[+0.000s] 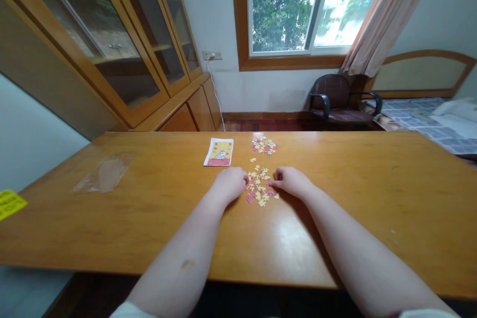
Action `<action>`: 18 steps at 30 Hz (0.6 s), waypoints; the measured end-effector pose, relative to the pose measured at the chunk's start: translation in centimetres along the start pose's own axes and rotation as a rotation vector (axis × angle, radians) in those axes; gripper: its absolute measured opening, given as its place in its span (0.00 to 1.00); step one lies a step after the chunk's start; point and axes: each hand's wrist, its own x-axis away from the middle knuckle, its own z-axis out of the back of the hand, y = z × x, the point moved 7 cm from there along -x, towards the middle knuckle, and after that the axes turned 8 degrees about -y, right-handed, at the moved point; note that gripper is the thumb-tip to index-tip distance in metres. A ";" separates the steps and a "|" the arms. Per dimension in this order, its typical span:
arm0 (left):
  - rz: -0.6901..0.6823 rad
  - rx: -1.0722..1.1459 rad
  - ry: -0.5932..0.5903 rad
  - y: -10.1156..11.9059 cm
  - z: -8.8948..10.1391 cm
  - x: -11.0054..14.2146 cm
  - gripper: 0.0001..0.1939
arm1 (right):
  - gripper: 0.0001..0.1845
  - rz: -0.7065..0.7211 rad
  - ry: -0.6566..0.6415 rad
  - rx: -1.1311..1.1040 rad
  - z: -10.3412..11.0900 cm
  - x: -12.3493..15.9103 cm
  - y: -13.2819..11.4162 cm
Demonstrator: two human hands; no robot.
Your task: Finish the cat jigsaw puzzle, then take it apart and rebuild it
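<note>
A loose pile of yellow and pink jigsaw puzzle pieces (262, 199) lies on the wooden table between my two hands. At its left edge is my left hand (231, 182), fingers bent down and closed at a pink puzzle piece (246, 187), partly hidden by the fingertips. Across from it, my right hand (292, 181) rests at the pile's right side. One digit of it reaches out and touches the pieces, while the other fingers curl apart from it. A second heap of puzzle pieces (264, 145) sits farther back, with a single yellow piece (253, 160) between the two piles.
A picture card (219, 152) with a cartoon figure lies left of the heaps. Crumpled clear plastic wrap (112, 173) is on the left of the table (372, 174). Beyond the far edge stand an office chair (331, 97) and a bed (425, 119); a glass-fronted cabinet (149, 39) is at left.
</note>
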 end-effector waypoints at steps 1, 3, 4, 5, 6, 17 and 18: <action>-0.020 0.002 -0.009 0.1 -0.1 0.0 0.15 | 0.14 -0.001 -0.013 -0.015 0.1 0.0 0.2; -0.065 0.000 -0.008 0.2 -0.3 -0.1 0.16 | 0.12 0.005 -0.054 -0.052 0.2 0.0 0.7; -0.092 -0.005 0.003 0.4 -0.3 -0.1 0.16 | 0.11 0.009 -0.073 -0.067 0.2 0.0 0.8; -0.119 -0.015 0.017 0.6 -0.3 -0.1 0.17 | 0.10 0.011 -0.092 -0.077 0.3 0.1 1.0; -0.140 -0.027 0.033 0.7 -0.2 -0.1 0.17 | 0.09 0.012 -0.110 -0.083 0.3 0.2 1.1; -0.103 -0.107 0.070 -0.3 -1.2 -1.2 0.18 | 0.09 0.165 -0.039 -0.086 0.6 1.2 -1.2; -0.096 -0.107 0.078 -0.4 -1.3 -1.3 0.18 | 0.10 0.198 -0.024 -0.068 0.6 1.3 -1.6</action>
